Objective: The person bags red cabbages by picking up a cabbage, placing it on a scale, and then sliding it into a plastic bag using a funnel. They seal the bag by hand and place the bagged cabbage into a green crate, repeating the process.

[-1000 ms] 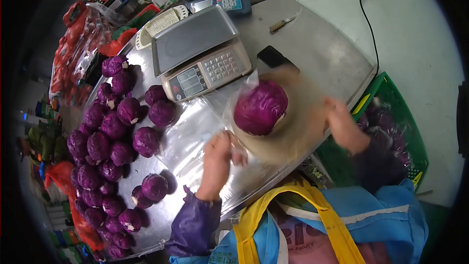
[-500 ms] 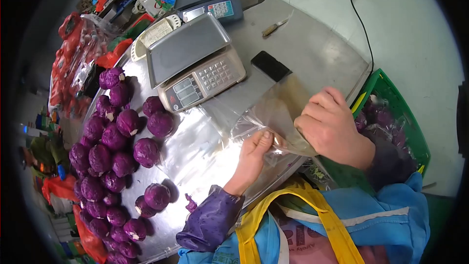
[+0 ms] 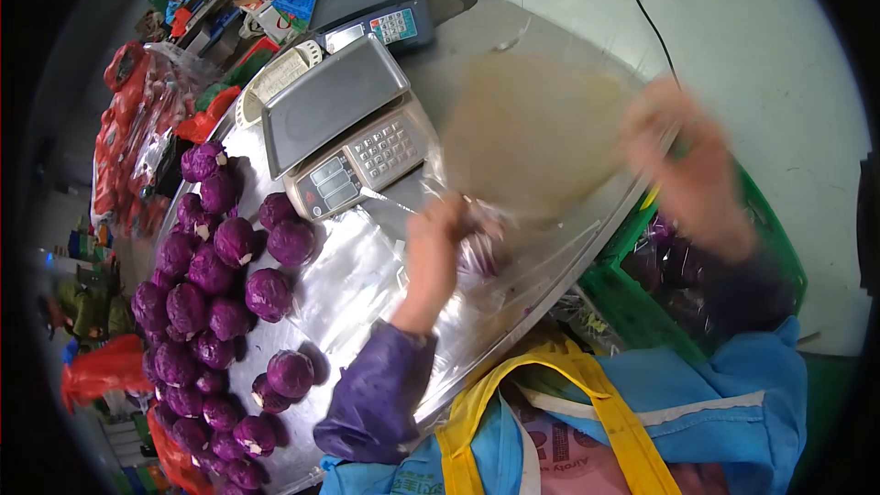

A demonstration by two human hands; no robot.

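Observation:
A clear, brownish plastic bag is spread out between my hands, smeared by motion. My left hand is closed on crumpled plastic at its near left end. Just right of those fingers, a blurred purple-and-white shape, apparently a red cabbage, shows through shiny film. My right hand is raised at the table's right edge, blurred, its curled fingers at the bag's right side. Many loose red cabbages are heaped on the left of the metal table.
A scale stands beyond my left hand, with a second scale behind it. Below my right arm is a green crate holding purple produce in plastic. Red net sacks lie at far left. A black cord hangs on the wall.
My right hand has moved up and right, drawing the bag out wide. My left hand has shifted left and up. The phone and knife on the table are now hidden by the bag.

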